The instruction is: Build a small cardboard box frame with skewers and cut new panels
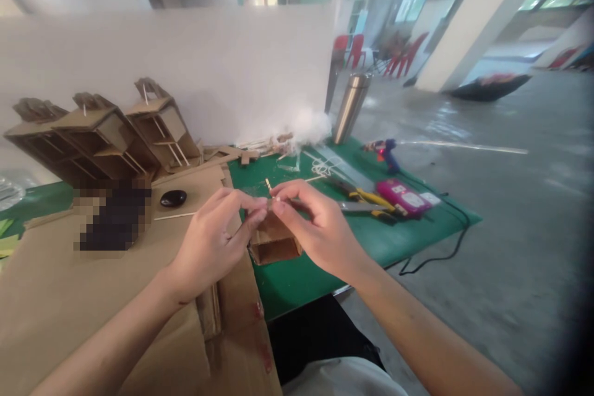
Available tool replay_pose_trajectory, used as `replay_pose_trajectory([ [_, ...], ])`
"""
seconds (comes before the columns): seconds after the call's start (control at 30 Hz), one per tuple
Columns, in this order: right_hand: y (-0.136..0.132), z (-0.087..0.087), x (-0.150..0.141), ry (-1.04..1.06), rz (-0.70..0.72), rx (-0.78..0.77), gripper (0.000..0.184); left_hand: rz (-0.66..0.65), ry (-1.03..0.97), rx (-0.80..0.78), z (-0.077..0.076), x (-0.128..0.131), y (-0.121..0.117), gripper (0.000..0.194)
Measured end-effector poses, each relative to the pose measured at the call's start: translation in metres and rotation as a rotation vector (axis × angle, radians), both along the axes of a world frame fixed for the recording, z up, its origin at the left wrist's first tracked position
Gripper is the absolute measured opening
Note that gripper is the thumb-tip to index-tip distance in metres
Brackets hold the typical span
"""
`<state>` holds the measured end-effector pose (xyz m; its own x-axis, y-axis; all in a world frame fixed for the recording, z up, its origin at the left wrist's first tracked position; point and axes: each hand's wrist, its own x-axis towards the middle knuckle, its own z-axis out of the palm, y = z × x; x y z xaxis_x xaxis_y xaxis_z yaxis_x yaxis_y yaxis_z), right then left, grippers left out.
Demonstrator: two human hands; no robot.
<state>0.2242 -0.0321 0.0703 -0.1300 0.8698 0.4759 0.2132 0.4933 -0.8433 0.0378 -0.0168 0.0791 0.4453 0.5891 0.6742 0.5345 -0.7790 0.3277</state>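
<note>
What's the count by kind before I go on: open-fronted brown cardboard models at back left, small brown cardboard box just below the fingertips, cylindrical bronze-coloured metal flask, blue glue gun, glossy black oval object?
Cardboard models: 3
Small cardboard box: 1
Metal flask: 1
Glue gun: 1
Black oval object: 1
Total: 7

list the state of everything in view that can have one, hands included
left hand: thumb and fingers pinched together, contents hidden
right hand: thumb and fingers pinched at a small stick
small cardboard box: near the hands, open side facing the camera
three cardboard models: standing, fronts open
metal bottle: upright
glue gun: red light showing, stick out the back
black cable: loose, hanging past the green table's edge
</note>
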Motion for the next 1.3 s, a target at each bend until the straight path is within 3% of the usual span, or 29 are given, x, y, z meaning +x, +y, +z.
replay_pose_trajectory([
  [0.23, -0.004, 0.008, 0.006, -0.074, 0.029, -0.017, 0.014, -0.013, -0.010, -0.010, 0.000, 0.000, -0.001, 0.007],
  [1.1, -0.003, 0.006, 0.012, -0.135, 0.027, -0.013, 0.015, -0.118, 0.009, -0.004, 0.008, -0.001, -0.004, 0.023],
  [1.3, -0.002, 0.008, 0.014, -0.168, 0.011, 0.009, 0.015, -0.133, 0.045, -0.073, 0.007, -0.002, -0.004, 0.028],
])
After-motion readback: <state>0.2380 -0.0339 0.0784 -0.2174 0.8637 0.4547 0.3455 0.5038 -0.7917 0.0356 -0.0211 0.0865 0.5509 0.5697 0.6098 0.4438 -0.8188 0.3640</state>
